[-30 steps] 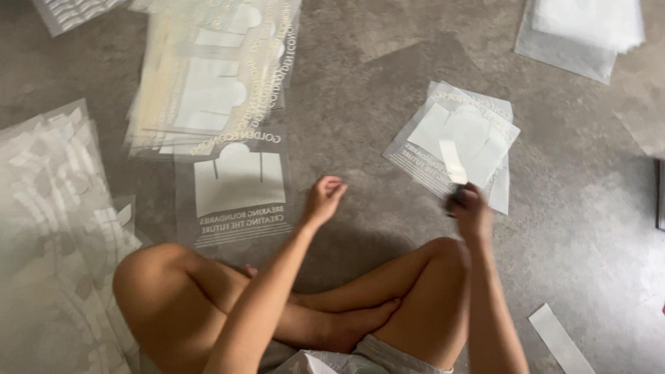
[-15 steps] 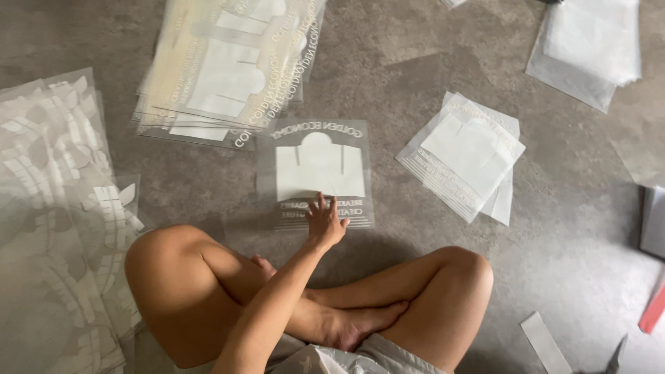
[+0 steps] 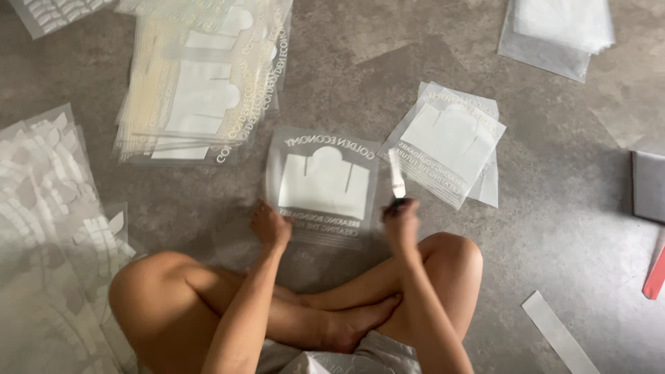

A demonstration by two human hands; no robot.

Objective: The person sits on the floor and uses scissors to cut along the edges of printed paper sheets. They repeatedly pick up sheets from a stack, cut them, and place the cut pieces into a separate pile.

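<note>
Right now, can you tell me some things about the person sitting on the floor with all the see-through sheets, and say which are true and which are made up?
1. The left hand presses on the clear plastic sheet with a white print lying on the grey floor. True.
2. The right hand is empty. False: it holds a small white strip, blurred.
3. The person sits cross-legged. True.
4. The tall stack of printed clear sheets lies to the right of the person. False: it lies up and to the left.
5. A red flat object lies at the right edge. True.
</note>
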